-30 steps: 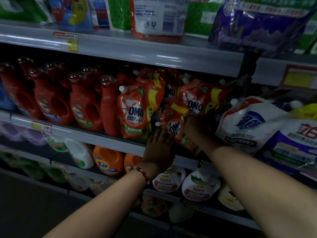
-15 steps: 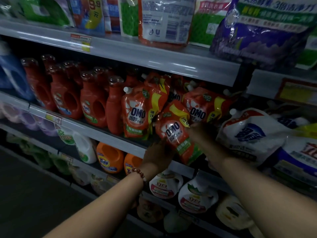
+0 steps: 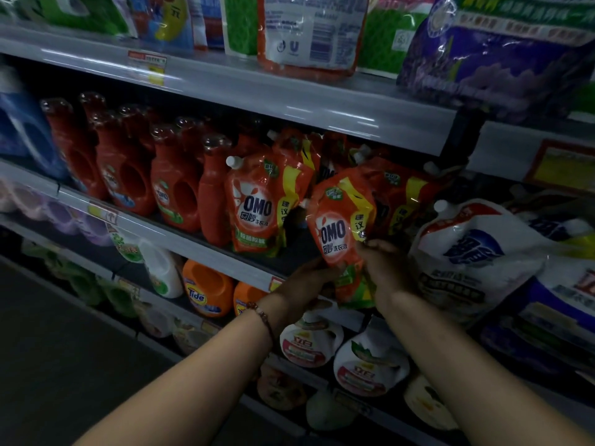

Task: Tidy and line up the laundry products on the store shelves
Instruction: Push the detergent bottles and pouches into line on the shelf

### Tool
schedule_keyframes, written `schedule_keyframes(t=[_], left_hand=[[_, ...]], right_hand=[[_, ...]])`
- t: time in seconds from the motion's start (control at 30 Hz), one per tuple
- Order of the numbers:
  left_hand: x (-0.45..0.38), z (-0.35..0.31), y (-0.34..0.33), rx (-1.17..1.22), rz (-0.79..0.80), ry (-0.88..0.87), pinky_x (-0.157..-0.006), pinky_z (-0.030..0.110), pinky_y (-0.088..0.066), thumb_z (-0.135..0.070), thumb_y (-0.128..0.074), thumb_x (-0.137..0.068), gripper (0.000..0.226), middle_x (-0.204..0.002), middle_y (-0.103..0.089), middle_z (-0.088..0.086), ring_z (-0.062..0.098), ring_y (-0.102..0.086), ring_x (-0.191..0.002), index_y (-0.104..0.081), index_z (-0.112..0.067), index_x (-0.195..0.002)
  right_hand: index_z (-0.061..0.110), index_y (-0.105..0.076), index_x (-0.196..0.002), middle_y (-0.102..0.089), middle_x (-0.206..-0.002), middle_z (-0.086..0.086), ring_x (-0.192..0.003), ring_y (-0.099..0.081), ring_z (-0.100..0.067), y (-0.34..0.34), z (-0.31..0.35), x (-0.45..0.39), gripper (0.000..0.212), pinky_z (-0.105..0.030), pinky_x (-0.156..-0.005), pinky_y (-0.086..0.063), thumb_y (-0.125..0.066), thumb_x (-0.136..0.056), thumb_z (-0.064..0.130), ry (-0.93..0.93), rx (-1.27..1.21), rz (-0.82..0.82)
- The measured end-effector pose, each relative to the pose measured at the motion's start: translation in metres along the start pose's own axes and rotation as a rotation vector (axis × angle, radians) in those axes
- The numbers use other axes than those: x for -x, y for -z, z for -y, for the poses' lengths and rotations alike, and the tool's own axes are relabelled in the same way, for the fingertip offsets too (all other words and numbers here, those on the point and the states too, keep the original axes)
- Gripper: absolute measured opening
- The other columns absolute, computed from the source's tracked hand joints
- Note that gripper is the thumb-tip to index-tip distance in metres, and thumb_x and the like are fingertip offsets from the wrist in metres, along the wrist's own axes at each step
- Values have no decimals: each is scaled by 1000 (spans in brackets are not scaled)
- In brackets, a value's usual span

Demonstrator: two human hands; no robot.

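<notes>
An orange OMO refill pouch [image 3: 338, 230] is held tilted in front of the middle shelf, its lower end hanging past the shelf edge. My left hand [image 3: 306, 281] grips its bottom left side and my right hand [image 3: 384, 268] grips its right side. A second OMO pouch [image 3: 257, 207] stands upright on the shelf just to the left, with more orange pouches [image 3: 399, 194] behind and to the right. A gap of dark shelf lies between the upright pouch and the held one.
Red OMO bottles [image 3: 167, 188] line the middle shelf [image 3: 180, 235] on the left. A large white pouch [image 3: 467, 252] leans at the right. Tide bottles [image 3: 206, 291] and white pouches [image 3: 309, 346] fill the lower shelf. Big bags [image 3: 312, 30] sit on the top shelf.
The OMO pouch has come forward off the shelf, lifted and turned more upright. Both hands have closed around its lower part, and the view has shifted right.
</notes>
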State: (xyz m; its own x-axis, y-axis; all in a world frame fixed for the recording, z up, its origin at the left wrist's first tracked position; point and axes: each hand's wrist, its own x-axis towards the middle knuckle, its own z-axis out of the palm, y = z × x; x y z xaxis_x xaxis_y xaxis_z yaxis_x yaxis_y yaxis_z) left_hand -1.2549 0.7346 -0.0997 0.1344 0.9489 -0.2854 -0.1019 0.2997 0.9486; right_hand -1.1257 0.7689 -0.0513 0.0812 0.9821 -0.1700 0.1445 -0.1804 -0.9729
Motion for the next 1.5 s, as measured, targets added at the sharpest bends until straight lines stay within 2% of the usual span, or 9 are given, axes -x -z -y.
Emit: schedule_keyframes(t=[0.13,0.4,0.53,0.77,0.97,1.1,1.2,1.33,1.5], left_hand=[[-5,-5,-1,107,55,-61,-70,26,-57,-23,-57,-100,25,-110,-73,-5,13,-71,-93,-59,-33,-123],[-15,-8,-1,52,-38,-267,-75,31,-59,-9,-61,-96,41,-124,-68,6,22,-69,-105,-54,-18,-136],[-24,-4,-1,-5,-29,-376,-81,29,-57,-1,-60,-95,39,-116,-71,-1,14,-69,-104,-59,-24,-127],[-32,17,-2,-159,-61,-547,-102,55,-48,6,-62,-92,65,-138,-57,12,33,-56,-127,-42,-25,-144],[-39,21,-3,-235,-35,-515,-109,60,-38,-21,-71,-91,75,-151,-45,9,32,-43,-139,-29,-23,-154],[-30,26,2,-629,-291,-415,-112,47,-41,-31,-63,-92,80,-159,-33,-1,25,-35,-145,-17,-34,-157],[-8,17,4,-907,-304,-333,-114,54,-36,-37,-59,-96,83,-166,-9,-3,28,-10,-153,-3,-38,-158],[29,-4,10,-1133,-429,-250,-119,51,-27,-50,-49,-97,79,-167,0,1,28,-7,-153,0,-37,-157],[74,-32,31,-1377,-489,-191,-122,46,-17,-53,-43,-98,74,-167,0,-1,29,-3,-153,-2,-36,-158]], right_hand=[[23,-54,-76,-57,-82,0,-73,-51,-14,7,-4,3,20,-29,-68,-43,-65,-92,27,12,-33,-36],[23,-63,-82,-68,-101,-7,-100,-62,-27,6,-6,8,9,-50,-91,-52,-67,-89,27,23,-119,-51],[18,-65,-93,-69,-104,-10,-96,-64,-27,4,-11,1,4,-44,-80,-55,-65,-92,22,-14,-200,-58],[38,-68,-94,-70,-107,-2,-100,-65,-28,9,-80,-41,43,-53,-91,-53,-62,-59,61,-94,-83,-39],[24,-63,-118,-64,-106,2,-103,-60,-24,6,-32,5,29,-48,-96,-49,-65,-90,28,-41,71,-23],[34,-60,-122,-67,-107,12,-103,-62,-18,13,-28,20,35,-42,-92,-50,-63,-90,20,31,93,149],[36,-40,-142,-53,-123,14,-112,-50,-8,19,-22,26,60,-28,-90,-43,-63,-91,16,64,179,286],[33,-9,-155,-19,-159,6,-145,-23,-19,24,-15,28,87,-42,-114,-30,-66,-89,33,120,560,347],[36,7,-155,19,-161,14,-149,16,-10,22,5,41,85,-38,-123,-6,-53,-95,45,239,920,433]])
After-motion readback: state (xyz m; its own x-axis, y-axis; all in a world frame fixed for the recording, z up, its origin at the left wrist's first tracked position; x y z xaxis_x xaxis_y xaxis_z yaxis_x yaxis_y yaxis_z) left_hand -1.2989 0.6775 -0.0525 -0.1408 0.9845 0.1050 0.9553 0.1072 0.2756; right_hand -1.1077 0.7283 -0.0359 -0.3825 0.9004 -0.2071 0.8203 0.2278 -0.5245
